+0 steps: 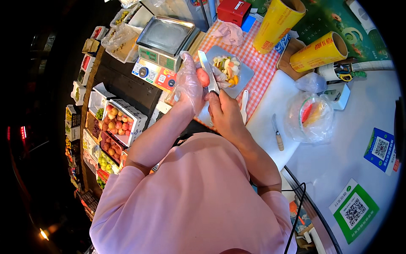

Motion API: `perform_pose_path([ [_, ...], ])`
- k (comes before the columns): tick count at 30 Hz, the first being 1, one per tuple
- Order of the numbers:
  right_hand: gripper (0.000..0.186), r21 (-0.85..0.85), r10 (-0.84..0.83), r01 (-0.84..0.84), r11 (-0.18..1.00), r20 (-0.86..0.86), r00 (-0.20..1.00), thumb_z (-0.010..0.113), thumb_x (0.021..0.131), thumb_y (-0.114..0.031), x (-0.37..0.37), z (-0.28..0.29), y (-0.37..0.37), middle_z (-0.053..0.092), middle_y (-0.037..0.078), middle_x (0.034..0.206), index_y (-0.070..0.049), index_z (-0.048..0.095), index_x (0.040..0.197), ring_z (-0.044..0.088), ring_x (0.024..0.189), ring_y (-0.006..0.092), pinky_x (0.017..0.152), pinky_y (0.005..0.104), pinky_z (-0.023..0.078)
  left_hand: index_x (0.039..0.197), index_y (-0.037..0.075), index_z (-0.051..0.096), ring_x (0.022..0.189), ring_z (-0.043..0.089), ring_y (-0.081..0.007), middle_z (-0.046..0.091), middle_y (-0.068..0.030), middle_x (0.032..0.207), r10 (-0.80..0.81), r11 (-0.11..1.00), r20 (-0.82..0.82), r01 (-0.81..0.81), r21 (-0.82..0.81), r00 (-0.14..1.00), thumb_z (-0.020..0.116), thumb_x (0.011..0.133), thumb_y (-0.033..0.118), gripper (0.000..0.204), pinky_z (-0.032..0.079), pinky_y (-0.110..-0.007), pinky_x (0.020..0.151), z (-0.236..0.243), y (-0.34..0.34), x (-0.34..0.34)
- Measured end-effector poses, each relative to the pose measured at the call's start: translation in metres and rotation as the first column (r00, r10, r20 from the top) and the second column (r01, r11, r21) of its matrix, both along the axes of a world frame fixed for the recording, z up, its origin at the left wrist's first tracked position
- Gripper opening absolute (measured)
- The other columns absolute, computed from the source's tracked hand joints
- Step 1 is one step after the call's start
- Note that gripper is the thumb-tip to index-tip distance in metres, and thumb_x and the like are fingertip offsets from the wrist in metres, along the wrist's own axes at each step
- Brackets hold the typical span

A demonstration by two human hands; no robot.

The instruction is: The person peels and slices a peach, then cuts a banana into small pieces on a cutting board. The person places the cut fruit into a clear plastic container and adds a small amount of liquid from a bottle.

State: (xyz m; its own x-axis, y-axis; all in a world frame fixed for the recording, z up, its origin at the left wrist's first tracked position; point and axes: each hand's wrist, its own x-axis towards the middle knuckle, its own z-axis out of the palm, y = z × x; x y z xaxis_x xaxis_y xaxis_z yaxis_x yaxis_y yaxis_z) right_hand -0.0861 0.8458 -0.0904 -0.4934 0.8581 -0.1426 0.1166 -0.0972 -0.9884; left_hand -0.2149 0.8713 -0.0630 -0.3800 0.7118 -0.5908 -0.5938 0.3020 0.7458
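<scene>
Plastic-gloved left hand (188,86) (stretched forward) seemingly holds reddish fruit (203,77), right hand (225,111) gripping a knife (207,67).

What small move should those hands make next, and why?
Probably ease the knife into the red fruit: the right hand grips the knife, its blade alongside the fruit held in the plastic-gloved left hand, and cut fruit pieces lie close by.
</scene>
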Motion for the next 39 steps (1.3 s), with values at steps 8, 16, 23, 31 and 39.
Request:
perform_pose_path([
  [8,0.031,-0.123,0.068,-0.072,0.99,-0.04,0.997,0.045,0.107,-0.025,-0.004,-0.011,0.001,0.05,0.002,0.061,0.0,0.057,0.095,0.044,0.049,0.0093,0.046,0.027,0.036,0.083,0.01,0.059,0.051,0.059,-0.018,0.062,-0.0065,0.065,-0.048,0.995,-0.144,0.034,-0.099,0.988,0.037,0.1,0.068,0.064,0.038,-0.029,0.035,-0.009,-0.002,-0.009],
  [16,0.053,-0.303,0.022,-0.048,0.952,-0.088,0.996,0.037,0.11,-0.041,-0.013,-0.011,0.006,0.047,0.0,0.056,-0.001,0.06,0.084,0.039,0.041,0.0081,0.041,0.0256,0.033,0.065,0.015,0.047,0.043,0.04,-0.0151,0.043,-0.0008,0.052,0.051,0.996,-0.159,-0.061,-0.058,0.986,0.039,0.102,0.064,0.062,0.034,-0.033,0.039,-0.012,-0.006,0.002],
  [23,0.055,0.086,-0.081,0.071,0.994,0.121,0.989,0.042,0.108,-0.039,-0.023,-0.043,0.004,0.057,0.014,0.061,0.006,0.063,0.085,0.056,0.056,0.0256,0.054,0.0392,0.043,0.066,0.011,0.05,0.048,0.045,-0.0157,0.045,-0.0029,0.054,0.141,0.975,-0.153,-0.165,-0.151,0.978,0.036,0.105,0.059,0.064,0.04,-0.031,0.047,-0.028,-0.001,0.009],
  [31,0.047,0.371,-0.174,0.138,0.918,0.066,0.983,0.05,0.105,-0.034,-0.028,-0.052,0.004,0.064,0.027,0.071,0.006,0.067,0.089,0.064,0.065,0.044,0.059,0.0469,0.048,0.073,0.009,0.059,0.056,0.054,-0.018,0.054,-0.0058,0.061,0.253,0.965,0.168,-0.238,-0.109,0.953,0.039,0.104,0.06,0.063,0.049,-0.032,0.056,-0.041,0.0,0.002],
  [39,0.033,0.222,-0.231,0.204,0.953,0.103,0.968,0.074,0.091,-0.029,-0.021,-0.03,0.005,0.068,0.015,0.071,0.003,0.069,0.101,0.063,0.058,0.022,0.057,0.0341,0.049,0.093,0.007,0.06,0.061,0.06,-0.0204,0.06,-0.0085,0.069,0.12,0.992,-0.051,-0.119,0.035,0.991,0.038,0.103,0.061,0.059,0.055,-0.034,0.06,-0.038,-0.017,-0.004],
])
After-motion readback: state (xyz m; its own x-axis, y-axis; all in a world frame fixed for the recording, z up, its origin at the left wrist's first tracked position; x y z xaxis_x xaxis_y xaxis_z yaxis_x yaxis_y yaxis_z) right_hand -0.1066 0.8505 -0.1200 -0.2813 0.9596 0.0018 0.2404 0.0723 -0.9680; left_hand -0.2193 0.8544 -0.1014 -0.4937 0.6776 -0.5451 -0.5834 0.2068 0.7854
